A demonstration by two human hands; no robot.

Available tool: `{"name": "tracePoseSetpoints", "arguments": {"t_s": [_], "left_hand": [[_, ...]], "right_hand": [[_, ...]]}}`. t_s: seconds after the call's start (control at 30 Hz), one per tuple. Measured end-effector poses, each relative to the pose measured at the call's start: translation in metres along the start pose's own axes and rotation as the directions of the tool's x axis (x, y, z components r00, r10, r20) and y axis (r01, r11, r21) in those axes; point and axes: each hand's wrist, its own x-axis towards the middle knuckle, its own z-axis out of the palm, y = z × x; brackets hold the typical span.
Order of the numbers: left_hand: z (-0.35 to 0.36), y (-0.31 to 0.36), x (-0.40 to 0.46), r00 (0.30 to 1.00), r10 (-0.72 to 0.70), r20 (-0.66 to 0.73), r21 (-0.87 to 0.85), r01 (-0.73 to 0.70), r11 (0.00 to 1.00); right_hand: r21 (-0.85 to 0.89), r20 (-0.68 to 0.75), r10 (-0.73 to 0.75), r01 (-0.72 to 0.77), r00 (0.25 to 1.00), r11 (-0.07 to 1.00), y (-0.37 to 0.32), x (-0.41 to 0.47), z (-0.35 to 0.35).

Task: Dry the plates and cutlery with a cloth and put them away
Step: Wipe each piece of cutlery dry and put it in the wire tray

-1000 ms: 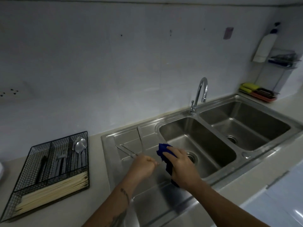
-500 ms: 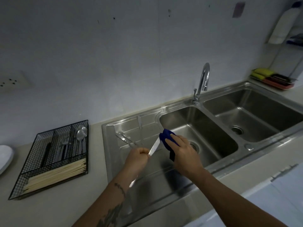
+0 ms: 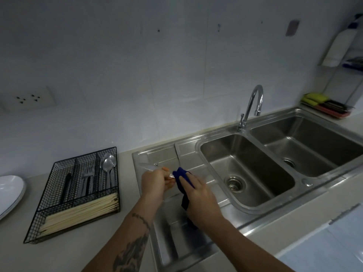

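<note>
Over the steel draining board (image 3: pixel 196 152), my left hand (image 3: pixel 155 185) is closed around a silver knife (image 3: pixel 148 167). One end of the knife sticks out to the left of my fist. The other end runs into a dark blue cloth (image 3: pixel 181 174), which my right hand (image 3: pixel 198 197) pinches around it; the cloth's tail hangs under that hand. A black wire cutlery tray (image 3: pixel 59 211) stands on the counter to the left, holding spoons (image 3: pixel 108 163), forks (image 3: pixel 88 173), dark-handled pieces and pale chopsticks (image 3: pixel 82 211). White plates (image 3: pixel 9 191) are stacked at the far left edge.
A double steel sink (image 3: pixel 255 209) with a curved tap (image 3: pixel 253 103) lies to the right of the draining board. Yellow sponges in a red tray (image 3: pixel 324 105) and a white bottle (image 3: pixel 341 46) on a wall rack are at the back right. A wall socket (image 3: pixel 29 98) is at the left.
The knife has turned in my left hand: its free end now points left, and the cloth in my right hand sits close against my left fist. The view has shifted left, showing the plates.
</note>
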Motion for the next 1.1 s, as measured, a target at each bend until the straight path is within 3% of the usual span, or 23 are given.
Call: {"name": "tracePoseSetpoints", "arguments": {"t_s": [0.13,0.23,0.33,0.43,0.53,0.83,0.97,1.1], "left_hand": [[-0.042,0.006,0.006,1.000,-0.008,-0.014,-0.153,0.005,0.988],[-0.058,0.013,0.009,0.998,-0.052,0.032,-0.216,0.057,0.975],[-0.066,0.026,0.011,0.992,-0.070,0.103,-0.218,0.091,0.972],[-0.079,0.032,0.016,0.978,-0.051,0.201,-0.184,0.089,0.979],[-0.087,0.031,0.020,0.967,0.036,0.254,-0.112,-0.007,0.994],[-0.103,0.020,0.025,0.954,0.216,0.206,-0.021,-0.217,0.976],[-0.111,0.019,0.029,0.974,0.193,0.120,-0.034,-0.190,0.981],[-0.121,0.014,0.034,0.989,0.125,0.073,-0.060,-0.121,0.991]], "right_hand": [[-0.037,0.037,0.117,-0.116,0.992,0.993,0.001,0.006,0.009],[-0.113,0.039,0.052,-0.048,0.998,0.993,-0.026,0.014,0.016],[-0.176,0.022,-0.046,0.049,0.999,0.983,-0.045,0.020,0.021],[-0.182,-0.022,0.023,-0.027,0.999,0.983,-0.044,0.023,0.018],[-0.162,-0.049,0.070,-0.077,0.996,0.984,-0.047,0.026,0.020],[-0.149,-0.031,0.001,-0.006,1.000,0.989,-0.087,0.035,0.032],[-0.189,0.029,-0.049,0.054,0.998,0.980,-0.090,0.027,0.039],[-0.211,0.061,0.013,0.000,0.998,0.977,-0.087,0.029,0.040]]}}
